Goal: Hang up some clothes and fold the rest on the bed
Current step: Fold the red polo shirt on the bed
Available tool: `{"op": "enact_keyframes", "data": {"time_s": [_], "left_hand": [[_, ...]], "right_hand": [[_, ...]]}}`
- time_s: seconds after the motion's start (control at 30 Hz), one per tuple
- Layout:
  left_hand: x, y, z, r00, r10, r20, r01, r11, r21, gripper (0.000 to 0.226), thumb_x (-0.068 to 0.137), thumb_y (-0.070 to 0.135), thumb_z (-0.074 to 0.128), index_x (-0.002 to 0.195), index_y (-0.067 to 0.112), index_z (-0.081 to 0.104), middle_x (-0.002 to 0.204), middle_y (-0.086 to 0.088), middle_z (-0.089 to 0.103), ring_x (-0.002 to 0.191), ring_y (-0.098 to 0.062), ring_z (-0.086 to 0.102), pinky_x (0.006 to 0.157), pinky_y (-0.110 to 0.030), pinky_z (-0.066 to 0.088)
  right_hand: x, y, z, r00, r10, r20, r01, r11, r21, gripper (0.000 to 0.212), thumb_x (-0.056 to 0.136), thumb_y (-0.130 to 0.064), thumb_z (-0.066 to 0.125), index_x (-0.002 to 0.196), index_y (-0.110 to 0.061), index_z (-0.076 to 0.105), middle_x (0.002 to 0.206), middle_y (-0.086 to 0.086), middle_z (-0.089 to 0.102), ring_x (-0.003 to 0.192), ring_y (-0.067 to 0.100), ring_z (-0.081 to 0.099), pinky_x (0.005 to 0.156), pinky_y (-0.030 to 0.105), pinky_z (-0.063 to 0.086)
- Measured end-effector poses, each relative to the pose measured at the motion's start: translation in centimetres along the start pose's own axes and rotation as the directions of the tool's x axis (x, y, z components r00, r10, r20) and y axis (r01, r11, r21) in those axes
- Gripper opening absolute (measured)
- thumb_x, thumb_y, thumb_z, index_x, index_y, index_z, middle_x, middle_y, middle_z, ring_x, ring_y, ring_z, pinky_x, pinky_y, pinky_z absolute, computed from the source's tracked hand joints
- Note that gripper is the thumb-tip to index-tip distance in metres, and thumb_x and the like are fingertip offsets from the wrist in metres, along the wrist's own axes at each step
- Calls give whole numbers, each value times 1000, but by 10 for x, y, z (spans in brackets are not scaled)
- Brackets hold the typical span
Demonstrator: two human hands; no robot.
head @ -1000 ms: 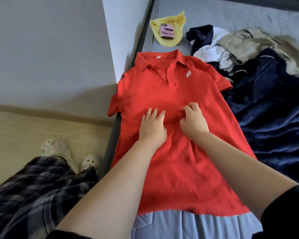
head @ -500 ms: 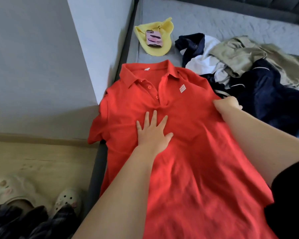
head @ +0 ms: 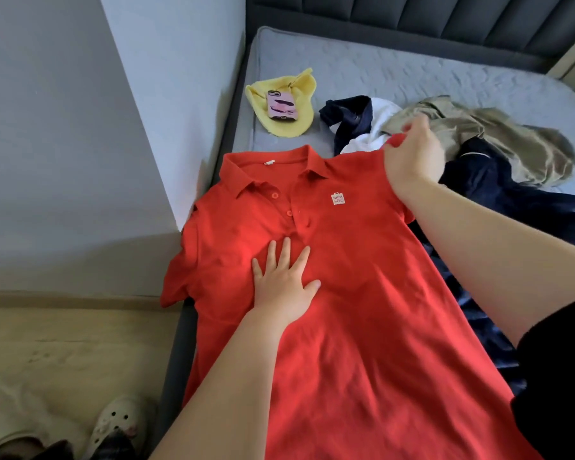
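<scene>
A red polo shirt [head: 362,327] lies front-up on the grey bed [head: 412,71], collar toward the headboard, its left sleeve hanging over the bed's edge. My left hand [head: 284,283] presses flat on the shirt's chest just below the buttons, fingers spread. My right hand [head: 412,157] grips the shirt's right sleeve near the shoulder and holds it lifted off the mattress. Beside that hand lies a heap of clothes: a navy and white garment [head: 359,124], a beige garment [head: 498,144] and a dark navy garment [head: 512,200].
A yellow cloth [head: 299,127] with a pink-cased phone [head: 281,106] on it lies near the bed's left edge. A grey wall [head: 80,144] runs close along the left. Dark padded headboard [head: 445,14] at the back. White clogs [head: 113,423] stand on the wooden floor.
My right hand left the shirt's middle, moved right and up to the sleeve and lifted it. My left hand stayed flat on the chest. The view tilted toward the headboard.
</scene>
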State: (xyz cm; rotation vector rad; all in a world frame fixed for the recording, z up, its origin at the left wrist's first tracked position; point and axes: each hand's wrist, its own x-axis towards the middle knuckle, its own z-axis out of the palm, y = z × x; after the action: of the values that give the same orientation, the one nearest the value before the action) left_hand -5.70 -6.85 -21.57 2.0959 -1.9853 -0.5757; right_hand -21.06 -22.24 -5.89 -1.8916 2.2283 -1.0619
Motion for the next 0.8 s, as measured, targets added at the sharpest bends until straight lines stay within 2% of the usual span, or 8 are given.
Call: {"op": "enact_keyframes", "data": {"time_s": [0.1, 0.17, 0.33, 0.47, 0.53, 0.63, 0.7, 0.8], "left_hand": [[1, 0, -8, 999, 9, 38, -8, 999, -31, 68, 92, 53, 44, 150, 39, 12, 161, 3, -6, 146, -21, -14, 115, -51, -5], [1, -3, -14, 1000, 20, -17, -22, 994, -107, 61, 93, 42, 50, 148, 33, 26, 160, 3, 8, 147, -18, -2, 117, -46, 0], [-18, -14, -34, 874, -211, -438, -41, 865, -500, 32, 84, -5, 51, 108, 4, 69, 114, -10, 67, 114, -25, 55, 97, -22, 33], [-35, -28, -45, 576, -532, -621, 78, 792, -606, 30, 73, -13, 52, 87, 4, 72, 92, -12, 68, 95, -34, 55, 80, -27, 36], [-35, -47, -50, 443, -779, -444, 263, 586, -767, 27, 78, -3, 52, 96, 7, 69, 107, -14, 62, 108, -35, 49, 87, -35, 37], [-24, -95, -46, 299, -948, 105, 598, 100, -795, 42, 94, 33, 50, 122, 1, 56, 127, -20, 55, 120, -37, 49, 101, -40, 39], [-21, -119, -40, 381, -873, 305, 648, 16, -762, 65, 98, 50, 37, 128, -5, 50, 130, -23, 54, 119, -37, 52, 104, -43, 40], [-18, -139, -37, 503, -767, 398, 477, -138, -868, 61, 98, 49, 41, 133, -1, 49, 138, -16, 50, 124, -31, 50, 105, -40, 40]], "right_hand": [[-35, -26, 23, 890, -193, 414, 124, 974, 188, 66, 82, -42, 67, 135, -15, 38, 104, 4, 58, 96, 21, 55, 82, 33, 42], [-61, -27, 39, 849, -274, 451, 181, 954, 238, 65, 90, -41, 57, 141, -12, 31, 125, 10, 53, 116, 25, 51, 97, 36, 38], [-121, 17, 75, 666, -72, 742, 344, 913, -220, 69, 98, -46, 36, 152, -14, 8, 160, 9, 7, 147, 25, 4, 116, 50, 4], [-151, 21, 89, 842, -131, 523, 295, 924, -243, 67, 96, -38, 37, 152, -15, 8, 160, 11, 3, 147, 24, 0, 116, 49, 1], [-170, 10, 95, 877, -162, 451, 263, 950, -170, 68, 95, -35, 38, 152, -15, 9, 160, 11, 4, 147, 24, 0, 116, 49, 1], [-199, 11, 105, 843, -133, 522, 240, 960, -143, 67, 96, -39, 33, 153, -16, 4, 160, 9, 1, 147, 21, -3, 117, 46, 0], [-202, 15, 111, 815, -99, 571, 242, 953, -180, 68, 97, -41, 30, 153, -16, 0, 160, 8, -2, 147, 20, -6, 117, 45, 0], [-193, 16, 117, 774, -72, 629, 240, 952, -187, 69, 97, -42, 28, 152, -15, -3, 160, 9, -6, 147, 21, -9, 117, 45, -2]]}}
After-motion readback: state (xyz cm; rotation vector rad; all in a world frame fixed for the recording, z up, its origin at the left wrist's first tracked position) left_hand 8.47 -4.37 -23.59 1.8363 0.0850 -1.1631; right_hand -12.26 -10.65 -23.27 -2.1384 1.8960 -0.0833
